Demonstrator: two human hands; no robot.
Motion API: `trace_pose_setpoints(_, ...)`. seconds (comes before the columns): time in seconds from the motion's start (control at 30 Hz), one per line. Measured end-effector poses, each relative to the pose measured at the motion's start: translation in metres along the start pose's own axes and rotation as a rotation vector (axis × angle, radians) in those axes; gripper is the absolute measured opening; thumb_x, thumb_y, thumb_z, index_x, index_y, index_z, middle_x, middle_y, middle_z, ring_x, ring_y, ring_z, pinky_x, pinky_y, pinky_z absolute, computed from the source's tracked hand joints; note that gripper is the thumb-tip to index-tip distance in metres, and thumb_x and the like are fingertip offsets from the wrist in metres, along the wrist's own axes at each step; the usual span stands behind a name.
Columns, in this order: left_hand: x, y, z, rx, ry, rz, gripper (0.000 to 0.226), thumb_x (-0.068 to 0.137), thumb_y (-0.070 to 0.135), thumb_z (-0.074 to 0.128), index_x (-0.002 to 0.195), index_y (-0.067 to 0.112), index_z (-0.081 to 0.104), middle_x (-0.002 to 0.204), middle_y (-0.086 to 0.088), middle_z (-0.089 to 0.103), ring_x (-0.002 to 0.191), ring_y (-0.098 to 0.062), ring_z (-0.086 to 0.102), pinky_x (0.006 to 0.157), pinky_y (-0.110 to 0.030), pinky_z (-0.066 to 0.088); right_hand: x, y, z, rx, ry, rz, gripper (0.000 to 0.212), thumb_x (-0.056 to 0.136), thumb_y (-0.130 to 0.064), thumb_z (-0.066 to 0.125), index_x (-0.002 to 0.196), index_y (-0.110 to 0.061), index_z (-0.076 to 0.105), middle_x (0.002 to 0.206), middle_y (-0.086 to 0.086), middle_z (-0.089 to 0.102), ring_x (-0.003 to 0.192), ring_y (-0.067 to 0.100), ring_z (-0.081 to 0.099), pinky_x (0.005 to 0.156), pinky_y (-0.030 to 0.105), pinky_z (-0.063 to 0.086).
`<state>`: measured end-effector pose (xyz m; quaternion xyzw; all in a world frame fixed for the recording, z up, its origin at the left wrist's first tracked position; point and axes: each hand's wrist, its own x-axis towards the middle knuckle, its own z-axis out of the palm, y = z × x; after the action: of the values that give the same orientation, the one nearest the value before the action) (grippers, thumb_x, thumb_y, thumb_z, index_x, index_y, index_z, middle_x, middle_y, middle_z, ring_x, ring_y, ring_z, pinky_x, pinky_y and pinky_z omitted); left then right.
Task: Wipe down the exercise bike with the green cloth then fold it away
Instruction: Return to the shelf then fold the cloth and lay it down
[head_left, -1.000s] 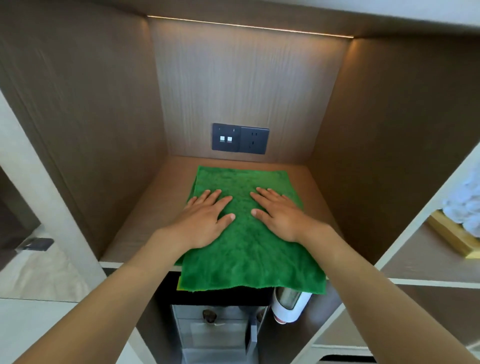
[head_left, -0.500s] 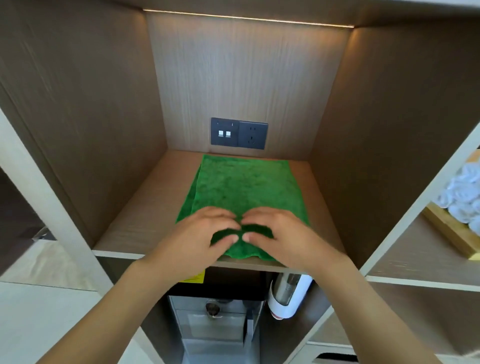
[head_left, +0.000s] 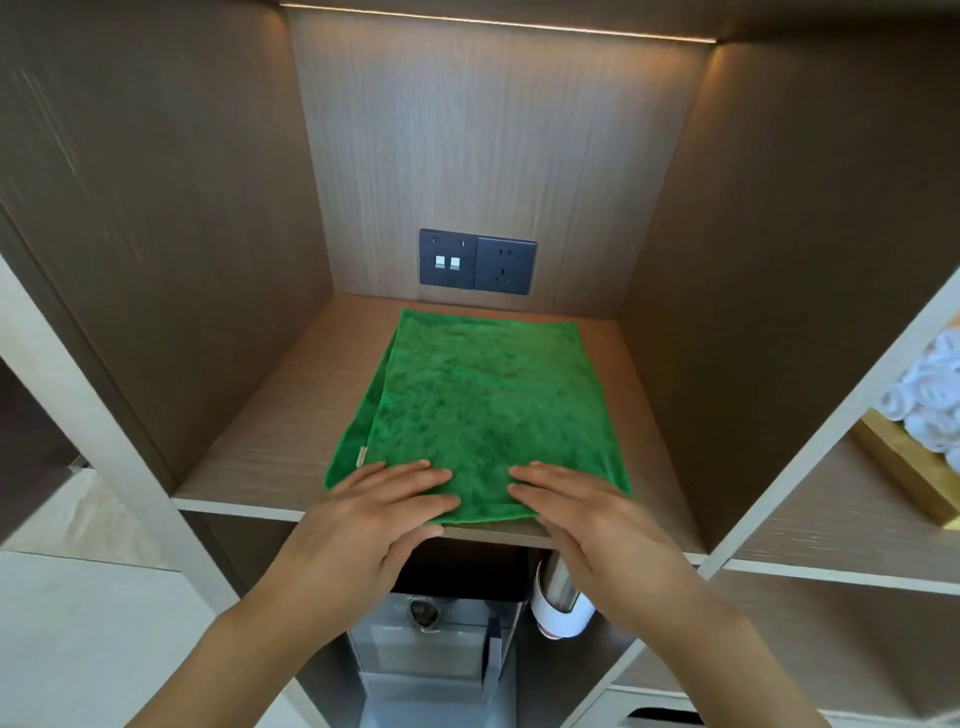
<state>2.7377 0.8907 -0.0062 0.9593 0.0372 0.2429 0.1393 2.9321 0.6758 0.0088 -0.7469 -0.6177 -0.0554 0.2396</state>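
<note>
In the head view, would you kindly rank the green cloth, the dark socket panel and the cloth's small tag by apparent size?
1. green cloth, by far the largest.
2. socket panel, set farther back, so it may look smaller than it is.
3. tag, tiny.

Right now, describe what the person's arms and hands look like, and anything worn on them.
Both forearms are bare as far as the frame shows: no sleeves, watch, bracelets or gloves. The left hand and right hand show no rings, and the fingernails look short and unpainted. No marks or tattoos show.
</note>
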Motion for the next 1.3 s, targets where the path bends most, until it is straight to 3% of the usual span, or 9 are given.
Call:
trace_pose_setpoints(0.1, 0.003, -0.004, -0.010, 0.022, 0.070, -0.010, 0.032, 0.102, 0.035, 0.049, 0.115, 0.031, 0.078, 0.128, 0.019, 0.069, 0.121, -0.004, 0.064, 0.101, -0.031, 0.054, -0.007, 0.012, -0.009, -0.071, 0.156, 0.060, 0.032, 0.098, -0.015, 0.060, 0.124, -0.022, 0.077, 0.132, -0.010, 0.072, 0.122, 0.012, 0.068, 0.098, 0.037, 0.059)
trace_pose_setpoints(0.3, 0.019, -0.010, -0.039, 0.017, 0.157, -0.108, 0.027, 0.096, 0.040, 0.056, 0.105, 0.031, 0.080, 0.101, 0.024, 0.073, 0.091, 0.001, 0.069, 0.069, -0.033, 0.062, -0.009, 0.021, -0.026, -0.171, 0.287, 0.191, 0.027, 0.088, -0.002, 0.077, 0.110, -0.018, 0.080, 0.108, -0.004, 0.077, 0.096, 0.020, 0.075, 0.074, 0.040, 0.064)
trace_pose_setpoints(0.47, 0.062, -0.029, -0.048, -0.033, 0.158, -0.144, 0.023, 0.091, 0.015, 0.078, 0.110, 0.027, 0.081, 0.107, 0.017, 0.076, 0.097, -0.003, 0.072, 0.092, -0.034, 0.060, 0.031, 0.020, -0.041, -0.173, 0.345, 0.291, 0.026, 0.091, -0.003, 0.068, 0.109, -0.019, 0.079, 0.105, -0.001, 0.078, 0.091, 0.028, 0.074, 0.074, 0.045, 0.063)
trace_pose_setpoints(0.57, 0.113, -0.050, -0.060, -0.022, 0.173, -0.192, 0.022, 0.091, 0.014, 0.078, 0.110, 0.025, 0.081, 0.112, 0.006, 0.079, 0.103, -0.014, 0.075, 0.102, -0.040, 0.056, 0.081, 0.027, -0.061, -0.176, 0.334, 0.370, 0.029, 0.095, -0.006, 0.063, 0.113, -0.022, 0.079, 0.109, 0.006, 0.078, 0.098, 0.034, 0.072, 0.086, 0.045, 0.061)
trace_pose_setpoints(0.67, 0.161, -0.058, -0.088, 0.019, 0.275, -0.210, 0.017, 0.095, 0.020, 0.075, 0.110, 0.026, 0.081, 0.112, 0.003, 0.079, 0.103, -0.021, 0.075, 0.101, -0.043, 0.057, 0.128, 0.031, -0.092, -0.194, 0.430, 0.413, 0.029, 0.096, -0.010, 0.060, 0.113, -0.025, 0.079, 0.109, 0.009, 0.078, 0.101, 0.037, 0.072, 0.089, 0.044, 0.059)
trace_pose_setpoints(0.83, 0.140, -0.033, -0.134, 0.092, 0.607, -0.046, 0.018, 0.095, 0.020, 0.072, 0.110, 0.020, 0.081, 0.110, 0.001, 0.079, 0.101, -0.021, 0.074, 0.095, -0.040, 0.057, 0.106, 0.007, -0.108, -0.262, 0.784, 0.083, 0.031, 0.094, 0.001, 0.061, 0.115, -0.012, 0.079, 0.113, 0.005, 0.077, 0.103, 0.027, 0.071, 0.095, 0.042, 0.057)
trace_pose_setpoints(0.97, 0.058, -0.034, -0.089, 0.049, 0.428, -0.076, 0.026, 0.084, 0.007, 0.082, 0.107, 0.020, 0.082, 0.109, 0.003, 0.077, 0.100, -0.019, 0.072, 0.096, -0.044, 0.058, 0.045, 0.017, -0.046, -0.167, 0.552, 0.046, 0.036, 0.087, 0.010, 0.066, 0.111, -0.013, 0.081, 0.110, 0.003, 0.079, 0.103, 0.022, 0.074, 0.091, 0.047, 0.061)
trace_pose_setpoints(1.07, 0.020, -0.048, -0.046, 0.008, 0.251, -0.171, 0.015, 0.089, 0.018, 0.078, 0.101, 0.026, 0.083, 0.105, 0.011, 0.076, 0.098, -0.014, 0.071, 0.088, -0.044, 0.060, 0.016, 0.031, -0.007, -0.098, 0.385, 0.111, 0.037, 0.081, 0.013, 0.076, 0.104, -0.015, 0.083, 0.104, -0.001, 0.080, 0.096, 0.021, 0.076, 0.082, 0.046, 0.064)
trace_pose_setpoints(1.3, 0.002, -0.042, -0.041, -0.028, 0.241, -0.210, 0.022, 0.092, 0.032, 0.063, 0.101, 0.024, 0.082, 0.105, 0.015, 0.074, 0.098, -0.012, 0.069, 0.087, -0.038, 0.055, -0.001, 0.025, -0.009, -0.068, 0.431, 0.130, 0.031, 0.078, 0.019, 0.075, 0.093, -0.008, 0.080, 0.098, 0.001, 0.074, 0.090, 0.021, 0.072, 0.079, 0.039, 0.060)
